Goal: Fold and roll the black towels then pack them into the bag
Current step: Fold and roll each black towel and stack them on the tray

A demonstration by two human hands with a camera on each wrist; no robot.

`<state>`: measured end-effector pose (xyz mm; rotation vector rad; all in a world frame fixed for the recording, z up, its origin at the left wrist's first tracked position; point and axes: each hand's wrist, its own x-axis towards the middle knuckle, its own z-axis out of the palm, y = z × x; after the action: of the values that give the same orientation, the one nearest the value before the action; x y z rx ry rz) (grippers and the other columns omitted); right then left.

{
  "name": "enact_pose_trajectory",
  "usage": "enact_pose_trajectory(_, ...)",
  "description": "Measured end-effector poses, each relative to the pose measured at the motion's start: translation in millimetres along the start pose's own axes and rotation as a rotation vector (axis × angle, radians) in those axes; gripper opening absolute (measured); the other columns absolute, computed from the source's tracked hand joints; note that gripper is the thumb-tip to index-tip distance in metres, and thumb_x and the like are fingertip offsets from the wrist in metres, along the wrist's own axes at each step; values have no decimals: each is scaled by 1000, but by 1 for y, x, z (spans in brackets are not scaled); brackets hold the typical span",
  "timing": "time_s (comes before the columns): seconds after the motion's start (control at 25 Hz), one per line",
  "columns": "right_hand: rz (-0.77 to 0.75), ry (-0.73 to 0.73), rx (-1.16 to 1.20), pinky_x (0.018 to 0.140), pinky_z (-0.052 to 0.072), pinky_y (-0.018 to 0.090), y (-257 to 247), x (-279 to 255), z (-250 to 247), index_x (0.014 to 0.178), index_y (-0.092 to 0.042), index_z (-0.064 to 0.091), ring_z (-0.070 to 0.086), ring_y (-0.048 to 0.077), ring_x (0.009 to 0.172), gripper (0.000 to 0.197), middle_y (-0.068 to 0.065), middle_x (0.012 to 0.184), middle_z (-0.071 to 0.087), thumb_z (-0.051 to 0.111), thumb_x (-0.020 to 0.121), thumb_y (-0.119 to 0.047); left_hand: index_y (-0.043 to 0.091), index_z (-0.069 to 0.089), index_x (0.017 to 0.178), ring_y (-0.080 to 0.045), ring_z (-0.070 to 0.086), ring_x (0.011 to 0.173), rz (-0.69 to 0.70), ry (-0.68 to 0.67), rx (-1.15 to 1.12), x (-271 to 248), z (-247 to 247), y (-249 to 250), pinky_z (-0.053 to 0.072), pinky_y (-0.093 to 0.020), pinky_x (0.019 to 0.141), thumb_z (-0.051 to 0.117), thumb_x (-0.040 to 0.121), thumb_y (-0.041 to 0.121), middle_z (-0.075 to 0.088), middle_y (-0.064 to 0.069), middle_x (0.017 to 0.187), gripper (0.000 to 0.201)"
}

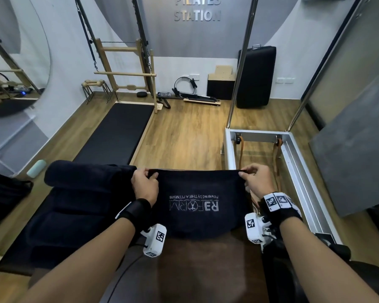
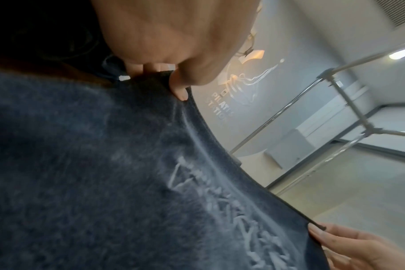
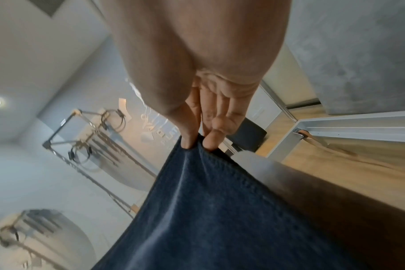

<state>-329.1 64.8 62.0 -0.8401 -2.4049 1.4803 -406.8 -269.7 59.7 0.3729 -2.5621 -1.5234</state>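
Pinching the towel (image 1: 197, 202) at its far corners, left hand (image 1: 145, 186) and right hand (image 1: 256, 179) hold it taut over a brown pad (image 1: 206, 270) | logo reads upside down | near edge hidden by wrists | dark towels (image 1: 79, 193) lie left, count unclear | black bag (image 1: 2, 193) cut off at left edge.

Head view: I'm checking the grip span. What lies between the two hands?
In the head view, only the black towel's taut top edge runs from the left hand to the right hand; each pinches a corner.
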Motion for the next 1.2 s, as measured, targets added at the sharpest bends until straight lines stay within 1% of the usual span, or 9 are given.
enact_pose_trajectory(0.08, -22, 32, 89, 51, 53, 25, -6, -9, -17, 84, -6, 72, 63, 9, 50, 9, 9, 76, 72, 78, 89, -1, 8, 66, 122, -22, 61, 110, 67, -24, -70, -8, -12, 12, 45, -14, 84, 72, 96, -2, 56, -3, 112, 28)
enact_pose_trajectory(0.16, -33, 79, 157, 46, 48, 19, -13, -25, -36, 87, -5, 74, 59, 3, 46, 8, 3, 69, 68, 75, 91, 1, 6, 60, 139, -15, 55, 114, 131, -58, -102, -18, -28, 25, 45, -21, 98, 73, 97, 4, 51, -5, 127, 43)
enact_pose_trajectory(0.28, -53, 141, 204, 49, 48, 17, -29, -53, -60, 96, -7, 78, 60, 0, 52, 9, 0, 70, 65, 74, 92, 0, 3, 69, 128, -9, 60, 110, 226, -68, -176, -34, -56, 45, 48, -22, 106, 79, 94, 7, 54, -2, 130, 36)
enact_pose_trajectory(0.4, -98, 194, 267, 46, 43, 16, -56, -87, -77, 95, -4, 78, 54, 0, 47, 6, 2, 70, 66, 74, 92, 0, 15, 75, 101, 2, 62, 87, 310, -13, -240, -43, -93, 67, 46, -1, 83, 89, 83, 10, 64, 1, 117, 23)
enact_pose_trajectory(0.52, -185, 244, 376, 41, 38, 20, -90, -130, -91, 89, 0, 71, 50, 13, 44, 4, 5, 66, 62, 72, 93, 0, 30, 74, 83, -7, 63, 81, 350, -3, -370, -50, -139, 84, 52, -17, 83, 94, 77, 13, 68, 0, 105, 27)
enact_pose_trajectory(0.72, -314, 209, 409, 40, 48, 25, -145, -194, -108, 94, 2, 65, 66, 23, 45, 4, 14, 69, 69, 68, 97, 0, 20, 77, 94, -17, 71, 51, 241, -111, -611, -64, -192, 101, 49, -21, 43, 84, 90, 15, 79, -7, 79, 9)
enact_pose_trajectory(0.96, -299, 265, 424, 34, 43, 25, -169, -238, -120, 95, 1, 58, 61, 24, 36, 12, 20, 76, 60, 68, 98, -4, 15, 72, 87, -21, 69, 45, 306, -123, -638, -83, -224, 109, 51, -24, 41, 79, 95, 17, 73, -2, 65, 11)
enact_pose_trajectory(1.08, -294, 272, 512, 56, 62, 27, -168, -250, -115, 94, -3, 60, 75, 26, 58, 9, 17, 81, 66, 64, 99, 3, 8, 71, 91, -25, 80, 71, 305, -159, -717, -90, -223, 107, 60, -25, 55, 74, 98, 8, 77, -8, 82, 8)
enact_pose_trajectory(1.2, -329, 263, 506, 85, 62, 25, -161, -258, -104, 94, -4, 68, 73, 20, 85, 13, 17, 96, 72, 61, 100, 5, 2, 73, 103, -28, 79, 99, 289, -172, -799, -97, -219, 102, 64, -28, 82, 67, 100, -4, 76, -13, 100, 9)
